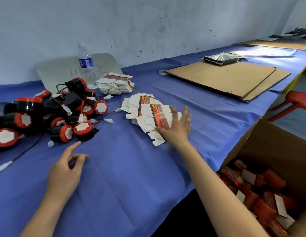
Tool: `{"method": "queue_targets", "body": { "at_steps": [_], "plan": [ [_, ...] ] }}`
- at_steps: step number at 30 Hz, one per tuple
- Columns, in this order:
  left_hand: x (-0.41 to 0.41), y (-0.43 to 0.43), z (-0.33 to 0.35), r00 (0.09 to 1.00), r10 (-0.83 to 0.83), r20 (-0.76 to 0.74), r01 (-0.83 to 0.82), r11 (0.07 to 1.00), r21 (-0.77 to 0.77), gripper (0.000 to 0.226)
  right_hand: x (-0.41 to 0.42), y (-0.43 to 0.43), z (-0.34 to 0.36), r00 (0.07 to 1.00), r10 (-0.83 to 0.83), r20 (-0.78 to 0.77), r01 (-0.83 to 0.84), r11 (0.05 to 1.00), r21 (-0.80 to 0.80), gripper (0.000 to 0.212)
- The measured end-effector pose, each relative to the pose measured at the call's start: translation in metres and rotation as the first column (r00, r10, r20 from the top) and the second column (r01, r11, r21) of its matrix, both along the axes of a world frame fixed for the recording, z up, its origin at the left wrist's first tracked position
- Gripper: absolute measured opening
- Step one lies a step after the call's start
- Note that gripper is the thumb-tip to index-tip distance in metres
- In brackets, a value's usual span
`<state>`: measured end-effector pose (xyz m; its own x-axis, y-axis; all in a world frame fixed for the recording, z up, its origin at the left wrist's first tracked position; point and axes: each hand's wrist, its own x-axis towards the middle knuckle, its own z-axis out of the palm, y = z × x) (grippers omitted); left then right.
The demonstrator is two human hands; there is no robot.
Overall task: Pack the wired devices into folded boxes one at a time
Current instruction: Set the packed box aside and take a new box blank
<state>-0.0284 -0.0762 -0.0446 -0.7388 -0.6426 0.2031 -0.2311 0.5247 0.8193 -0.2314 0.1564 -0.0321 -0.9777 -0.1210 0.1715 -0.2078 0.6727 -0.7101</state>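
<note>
Blue tablecloth (123,177): smooth cloth, lightly creased, lay along a scuffed pale wall (166,23).
Wired devices (46,113): a tangled heap at far left, with round black plastic bodies, red rims and white faces, and thin red-and-black leads ending in white plug connectors.
Left hand (67,170): empty, fingers loosely spread, forefinger pointing at the heap's near edge and just short of it.
Water bottle (86,65): clear plastic, upright behind the heap.
Stacked box blanks (114,82): flat die-cut card, white with red print, in a neat pile.
Fanned box blanks (148,115): the same card, spread loosely mid-table.
Right hand (178,125): empty, fingers splayed wide over the fan's right edge. This looked like the start of a cycle, taking one blank. The next move would call for sliding a single sheet free, folding it up, then fetching one device.
Cardboard sheets (222,79): brown, flat, well behind.
Carton (268,151): open brown box at right, holding packed red boxes (254,194).
</note>
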Motion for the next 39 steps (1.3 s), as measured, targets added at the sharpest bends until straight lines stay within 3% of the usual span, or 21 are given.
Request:
{"method": "queue_targets", "body": {
  "at_steps": [2,5,11,13,14,15,16,17,18,20,21,23,25,28,30,33,39],
  "plan": [
    [0.000,0.000,0.000,1.000,0.000,-0.001,0.000,1.000,0.002,0.039,-0.009,-0.011,-0.006,0.985,0.113,0.134,-0.140,0.967,0.214,0.094],
    [-0.001,0.000,-0.001,1.000,-0.018,-0.009,0.018,1.000,0.009,0.038,-0.021,-0.016,-0.004,0.963,0.095,0.251,-0.180,0.923,0.339,0.089],
    [-0.002,-0.002,-0.003,1.000,-0.030,0.006,0.030,1.000,-0.004,0.039,-0.026,-0.019,0.009,0.992,0.089,0.086,-0.115,0.923,0.367,0.060],
    [-0.002,-0.003,-0.003,0.999,-0.032,0.002,0.032,0.999,0.001,0.038,-0.019,-0.020,0.011,0.997,0.064,-0.041,-0.050,0.954,0.294,0.048],
    [-0.002,-0.003,-0.004,0.999,-0.033,-0.003,0.033,0.999,0.002,0.038,-0.014,-0.020,0.012,0.984,0.027,-0.174,0.005,0.983,0.183,0.037],
    [-0.002,-0.003,-0.004,0.999,-0.036,-0.013,0.036,0.999,0.001,0.039,-0.009,-0.022,0.015,0.923,-0.024,-0.384,0.038,0.999,0.028,0.027],
    [-0.002,-0.003,-0.004,0.999,-0.037,-0.024,0.037,0.999,-0.007,0.039,-0.003,-0.025,0.020,0.802,-0.102,-0.589,0.040,0.992,-0.117,0.019],
    [-0.003,-0.002,-0.003,0.999,-0.033,-0.042,0.033,0.999,-0.022,0.041,0.005,-0.030,0.027,0.674,-0.190,-0.713,0.025,0.972,-0.236,0.015],
    [-0.004,-0.001,-0.001,0.997,-0.031,-0.072,0.028,0.999,-0.036,0.046,0.013,-0.037,0.034,0.624,-0.238,-0.744,-0.034,0.943,-0.331,0.013],
    [-0.003,0.003,0.005,0.982,-0.020,-0.186,0.018,1.000,-0.011,0.060,0.028,-0.058,0.054,0.823,-0.114,-0.557,-0.251,0.807,-0.535,0.015],
    [-0.002,0.006,0.008,0.964,-0.003,-0.265,0.011,1.000,0.029,0.065,0.037,-0.070,0.063,0.909,0.069,-0.411,-0.337,0.702,-0.628,0.018],
    [-0.001,0.009,0.012,0.918,0.050,-0.393,-0.002,0.993,0.120,0.065,0.053,-0.095,0.067,0.862,0.435,-0.259,-0.484,0.558,-0.674,0.026],
    [-0.001,0.010,0.010,0.886,0.125,-0.446,-0.035,0.978,0.204,0.058,0.066,-0.117,0.049,0.780,0.591,-0.206,-0.583,0.567,-0.582,0.027],
    [-0.004,0.009,0.008,0.868,0.185,-0.461,-0.025,0.943,0.332,0.051,0.077,-0.134,0.009,0.775,0.621,-0.119,-0.595,0.653,-0.468,0.030],
    [-0.006,0.011,0.009,0.881,0.152,-0.448,0.014,0.939,0.345,0.055,0.080,-0.138,-0.001,0.759,0.643,-0.101,-0.616,0.659,-0.432,0.049],
    [-0.006,0.017,0.011,0.875,0.132,-0.465,0.029,0.946,0.322,0.074,0.081,-0.134,-0.002,0.723,0.676,-0.140,-0.645,0.589,-0.487,0.070],
    [-0.004,0.021,0.017,0.880,0.057,-0.472,0.103,0.946,0.307,0.097,0.084,-0.127,0.001,0.680,0.719,-0.146,-0.660,0.512,-0.549,0.071]
  ]
}}
